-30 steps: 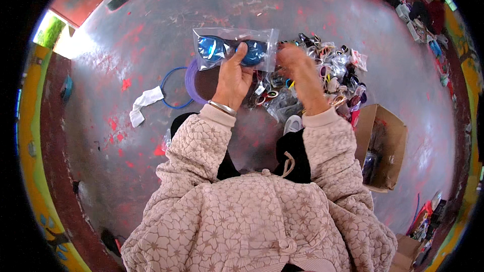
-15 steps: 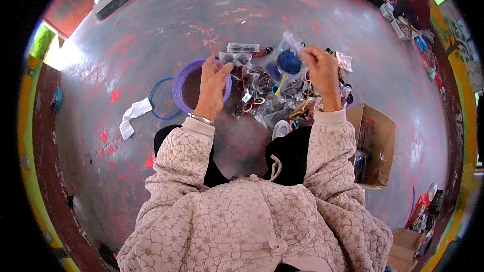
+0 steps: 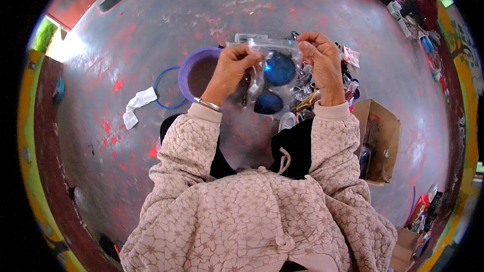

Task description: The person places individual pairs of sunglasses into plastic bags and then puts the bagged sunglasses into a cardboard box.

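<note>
Your only view sits on your head, looking steeply down at close range over your sleeves (image 3: 252,181) to the floor (image 3: 166,15); the fisheye bends edges toward the rim.

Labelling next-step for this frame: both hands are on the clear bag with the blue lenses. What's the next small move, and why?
Probably press the top strip shut along its length. The left hand and right hand pinch the upper corners of the clear bag, which hangs upright with blue-lensed glasses already low inside, above the pile of glasses.
</note>
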A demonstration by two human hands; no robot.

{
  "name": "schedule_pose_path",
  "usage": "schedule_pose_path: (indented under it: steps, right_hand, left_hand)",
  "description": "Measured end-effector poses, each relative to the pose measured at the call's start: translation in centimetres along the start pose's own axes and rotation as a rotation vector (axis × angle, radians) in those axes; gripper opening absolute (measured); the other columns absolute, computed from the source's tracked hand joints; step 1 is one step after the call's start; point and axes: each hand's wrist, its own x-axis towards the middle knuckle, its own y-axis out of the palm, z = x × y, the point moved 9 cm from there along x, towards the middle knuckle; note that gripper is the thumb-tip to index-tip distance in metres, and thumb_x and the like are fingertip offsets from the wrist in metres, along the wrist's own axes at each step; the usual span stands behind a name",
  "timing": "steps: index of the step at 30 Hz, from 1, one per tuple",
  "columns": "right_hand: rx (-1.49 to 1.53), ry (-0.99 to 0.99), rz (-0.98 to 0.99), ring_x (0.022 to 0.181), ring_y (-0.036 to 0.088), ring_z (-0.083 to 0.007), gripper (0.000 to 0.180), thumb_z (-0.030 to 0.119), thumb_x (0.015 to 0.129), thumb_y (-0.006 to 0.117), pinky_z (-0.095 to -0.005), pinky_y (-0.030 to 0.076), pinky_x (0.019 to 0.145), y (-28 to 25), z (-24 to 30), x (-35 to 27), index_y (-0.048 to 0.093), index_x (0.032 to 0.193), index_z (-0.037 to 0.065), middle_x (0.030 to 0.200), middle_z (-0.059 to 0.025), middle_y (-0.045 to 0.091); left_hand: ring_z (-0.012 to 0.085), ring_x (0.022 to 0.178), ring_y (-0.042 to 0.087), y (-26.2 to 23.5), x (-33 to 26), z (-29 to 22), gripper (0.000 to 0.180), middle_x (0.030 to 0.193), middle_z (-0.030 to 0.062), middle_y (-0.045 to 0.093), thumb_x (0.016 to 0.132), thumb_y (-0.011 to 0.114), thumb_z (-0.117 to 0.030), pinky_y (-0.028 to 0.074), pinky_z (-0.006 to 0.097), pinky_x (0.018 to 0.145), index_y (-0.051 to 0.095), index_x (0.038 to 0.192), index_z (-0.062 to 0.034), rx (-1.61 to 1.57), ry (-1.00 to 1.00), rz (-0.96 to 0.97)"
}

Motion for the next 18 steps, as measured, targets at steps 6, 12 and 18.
schedule_pose_path:
  steps: [6, 12, 18]
  right_hand:
    - [0.275, 0.09, 0.023, 0.07, 0.054, -0.0078, 0.014, 0.006, 0.077, 0.063, -0.0204, 0.043, 0.066, 2.8, -2.8, -0.2, 0.062, 0.087, -0.003, 0.078, -0.0014, 0.061]
    - [-0.114, -0.091, -0.111, 0.063, 0.054, -0.006, 0.005, 0.003, 0.075, 0.064, -0.0185, 0.043, 0.059, 1.5, -0.6, -0.2, 0.065, 0.078, -0.001, 0.068, -0.0033, 0.062]
    - [-0.036, -0.027, -0.075, 0.063, 0.054, -0.0063, 0.006, 0.001, 0.072, 0.066, -0.0192, 0.044, 0.059, 1.2, -1.5, -0.3, 0.063, 0.077, -0.001, 0.07, -0.0023, 0.062]
  left_hand:
    - [0.0044, 0.056, 0.046, -0.4, -0.6, -2.3, 0.016, 0.063, -0.0019, 0.054, 0.08, 0.063, -0.011, 0.037, 0.02, 0.05, 0.054, 0.069, -0.0042, 0.04, 0.169, -0.192]
    - [0.0071, 0.05, 0.041, 1.3, -3.5, -9.0, 0.021, 0.056, 0.0017, 0.051, 0.078, 0.063, -0.009, 0.032, 0.024, 0.045, 0.047, 0.066, -0.0006, 0.902, 0.56, -0.334]
    - [0.007, 0.065, 0.053, -0.1, -1.3, -4.6, 0.008, 0.072, -0.0007, 0.059, 0.08, 0.062, -0.01, 0.042, 0.021, 0.06, 0.061, 0.08, -0.002, 0.182, 0.196, -0.18]
